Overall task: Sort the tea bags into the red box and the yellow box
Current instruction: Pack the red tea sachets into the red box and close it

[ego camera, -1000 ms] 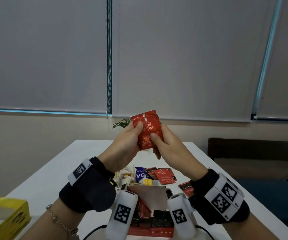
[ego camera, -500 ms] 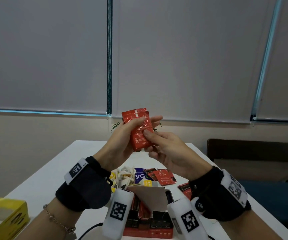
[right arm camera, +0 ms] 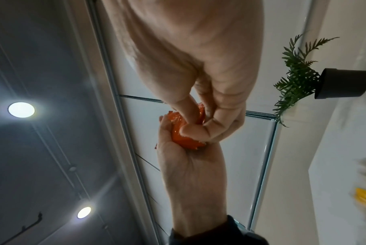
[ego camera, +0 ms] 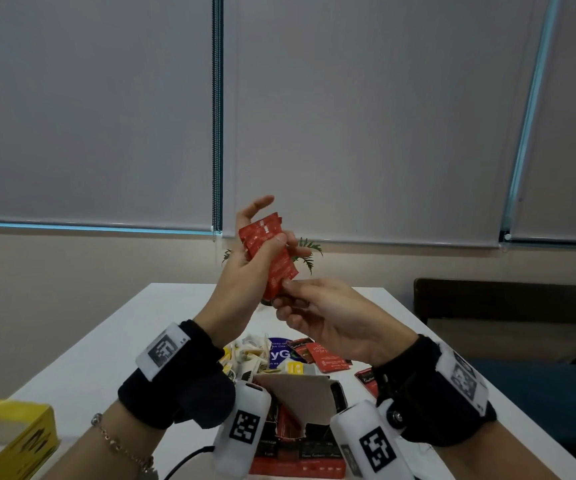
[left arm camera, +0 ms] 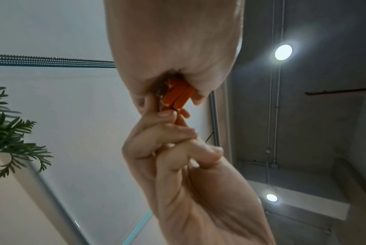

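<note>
Grey roller blinds [ego camera: 366,116] are seen behind a white counter [ego camera: 161,317]. A stack of glossy red foil tea bag sachets [ego camera: 272,251] is held raised above the counter, clamped between thumb and fingers of the left hand [ego camera: 245,271]. Its lower corner is pinched by the right hand [ego camera: 331,320]. The open red cardboard box [ego camera: 300,459] stands below, the yellow cardboard box [ego camera: 16,441] at the left edge.

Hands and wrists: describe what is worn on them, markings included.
Both hands, left and right, are bare. Each wrist wears a black cuff with a white tag printed with a square black code, plus a white camera pod bearing another code. A thin chain bracelet circles the left forearm.
</note>
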`<action>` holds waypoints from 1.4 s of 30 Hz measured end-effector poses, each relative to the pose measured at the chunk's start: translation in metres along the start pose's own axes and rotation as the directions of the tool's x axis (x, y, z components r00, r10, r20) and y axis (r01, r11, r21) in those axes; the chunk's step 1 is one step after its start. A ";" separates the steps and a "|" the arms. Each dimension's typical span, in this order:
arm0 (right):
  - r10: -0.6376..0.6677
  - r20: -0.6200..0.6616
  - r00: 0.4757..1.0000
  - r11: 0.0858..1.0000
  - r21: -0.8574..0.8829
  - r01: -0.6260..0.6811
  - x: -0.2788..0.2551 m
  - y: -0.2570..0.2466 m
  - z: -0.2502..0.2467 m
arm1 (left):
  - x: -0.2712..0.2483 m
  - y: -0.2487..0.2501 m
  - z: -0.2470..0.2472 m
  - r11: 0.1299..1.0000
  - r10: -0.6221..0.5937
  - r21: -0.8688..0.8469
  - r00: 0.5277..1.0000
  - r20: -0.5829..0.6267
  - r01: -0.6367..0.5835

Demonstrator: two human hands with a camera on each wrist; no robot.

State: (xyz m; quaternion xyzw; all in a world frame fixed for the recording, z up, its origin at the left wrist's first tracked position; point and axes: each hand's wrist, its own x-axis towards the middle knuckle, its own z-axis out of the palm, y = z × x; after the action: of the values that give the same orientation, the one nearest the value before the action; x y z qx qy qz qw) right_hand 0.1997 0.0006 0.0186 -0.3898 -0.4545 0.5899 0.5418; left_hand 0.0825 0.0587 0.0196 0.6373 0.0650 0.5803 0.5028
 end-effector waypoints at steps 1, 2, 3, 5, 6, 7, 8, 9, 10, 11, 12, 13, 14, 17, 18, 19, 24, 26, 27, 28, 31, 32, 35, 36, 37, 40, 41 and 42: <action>-0.003 0.000 1.000 1.000 0.019 0.003 0.000 -0.001 0.000 | -0.001 0.001 0.001 0.999 0.017 0.039 1.000 0.021 -0.018; -0.004 -0.003 1.000 0.999 0.040 0.004 0.000 -0.002 -0.001 | -0.002 0.001 0.002 0.997 0.021 0.067 0.999 0.036 -0.023; -0.003 -0.004 1.000 0.998 0.060 0.003 0.000 -0.003 -0.001 | -0.003 0.001 0.002 0.997 0.019 0.077 0.999 0.048 -0.023; 0.005 0.007 1.000 0.995 0.098 -0.006 -0.001 -0.003 -0.001 | -0.005 0.002 0.003 0.997 0.007 0.077 0.998 0.064 -0.012; 0.009 0.014 1.000 0.993 0.116 -0.010 -0.002 -0.003 0.000 | -0.005 0.003 0.004 0.997 0.003 0.077 0.998 0.069 -0.008; 0.012 0.019 1.000 0.991 0.131 -0.014 -0.002 -0.003 0.000 | -0.005 0.004 0.004 0.997 0.000 0.078 0.997 0.077 -0.006; 0.015 0.022 1.000 0.990 0.141 -0.017 -0.002 -0.003 0.000 | -0.005 0.004 0.004 0.996 0.001 0.087 0.996 0.091 -0.009; 0.016 0.022 1.000 0.989 0.145 -0.019 -0.002 -0.003 -0.001 | -0.005 0.004 0.004 0.994 0.005 0.105 0.994 0.108 -0.016; 0.014 0.022 1.000 0.990 0.141 -0.017 -0.002 -0.003 -0.001 | -0.005 0.004 0.003 0.991 0.007 0.130 0.992 0.125 -0.023; 0.009 0.017 1.000 0.992 0.124 -0.011 -0.002 -0.003 -0.001 | -0.005 0.004 0.002 0.988 0.003 0.153 0.990 0.142 -0.025; 0.001 0.012 1.000 0.996 0.095 -0.002 -0.001 -0.002 -0.002 | -0.004 0.003 0.001 0.985 -0.009 0.174 0.989 0.150 -0.017; -0.006 0.007 1.000 0.999 0.054 0.006 -0.001 -0.002 -0.002 | -0.004 0.002 0.000 0.981 -0.026 0.195 0.988 0.151 -0.004; -0.012 0.007 1.000 1.000 0.010 0.011 -0.001 -0.002 -0.002 | -0.004 0.001 0.001 0.976 -0.041 0.217 0.989 0.140 0.010; -0.011 0.037 0.999 0.991 -0.133 0.016 -0.002 -0.001 -0.003 | -0.004 -0.001 0.003 0.966 -0.052 0.257 0.994 0.093 0.026; -0.012 0.059 0.998 0.978 -0.207 0.024 -0.003 -0.003 -0.004 | -0.005 0.000 0.003 0.965 -0.059 0.259 0.995 0.081 0.036; -0.016 0.076 0.997 0.946 -0.323 0.040 -0.005 -0.005 -0.007 | -0.005 0.000 0.003 0.966 -0.066 0.256 0.995 0.070 0.046; -0.361 -0.053 0.931 0.361 -0.928 0.087 -0.016 -0.028 -0.034 | 0.000 0.004 -0.009 0.925 -0.119 0.374 0.985 0.122 0.065; -0.578 -0.005 0.816 0.236 -0.958 0.161 -0.020 -0.039 -0.045 | 0.001 0.008 -0.012 0.872 -0.187 0.484 0.966 0.181 0.078; -0.652 0.054 0.756 0.211 -0.945 0.249 -0.022 -0.044 -0.048 | 0.001 0.009 -0.013 0.843 -0.223 0.532 0.952 0.210 0.080; -0.690 0.131 0.712 0.186 -0.919 0.349 -0.024 -0.048 -0.051 | 0.000 0.010 -0.014 0.812 -0.265 0.577 0.935 0.234 0.086; -0.630 0.321 0.707 0.137 -0.851 0.507 -0.028 -0.051 -0.050 | -0.003 0.009 -0.012 0.765 -0.374 0.636 0.874 0.311 0.101; -0.593 0.361 0.720 0.104 -0.852 0.512 -0.028 -0.049 -0.048 | -0.004 0.009 -0.009 0.765 -0.397 0.634 0.856 0.330 0.110; -0.511 0.434 0.742 0.015 -0.858 0.513 -0.022 -0.041 -0.041 | -0.006 0.004 -0.006 0.734 -0.467 0.667 0.810 0.355 0.131; -0.491 0.451 0.745 0.008 -0.853 0.522 -0.021 -0.039 -0.039 | -0.006 0.004 -0.005 0.718 -0.491 0.682 0.795 0.357 0.138; -0.473 0.463 0.750 0.002 -0.850 0.526 -0.019 -0.038 -0.039 | -0.007 0.003 -0.005 0.702 -0.519 0.697 0.776 0.359 0.147; -0.425 0.472 0.772 -0.029 -0.860 0.510 -0.020 -0.035 -0.038 | -0.009 0.004 -0.007 0.675 -0.573 0.715 0.740 0.352 0.182; -0.409 0.474 0.780 -0.050 -0.865 0.500 -0.020 -0.033 -0.036 | -0.010 0.005 -0.008 0.675 -0.583 0.711 0.733 0.350 0.197; -0.395 0.485 0.780 -0.077 -0.864 0.498 -0.020 -0.029 -0.034 | -0.010 0.006 -0.008 0.684 -0.591 0.696 0.723 0.357 0.216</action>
State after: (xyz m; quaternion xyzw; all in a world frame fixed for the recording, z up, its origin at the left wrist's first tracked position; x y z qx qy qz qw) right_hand 0.2427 -0.0150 0.0364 -0.4469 -0.8446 -0.0613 0.2883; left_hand 0.0703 0.0537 0.0155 0.8706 0.2454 0.1823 0.3856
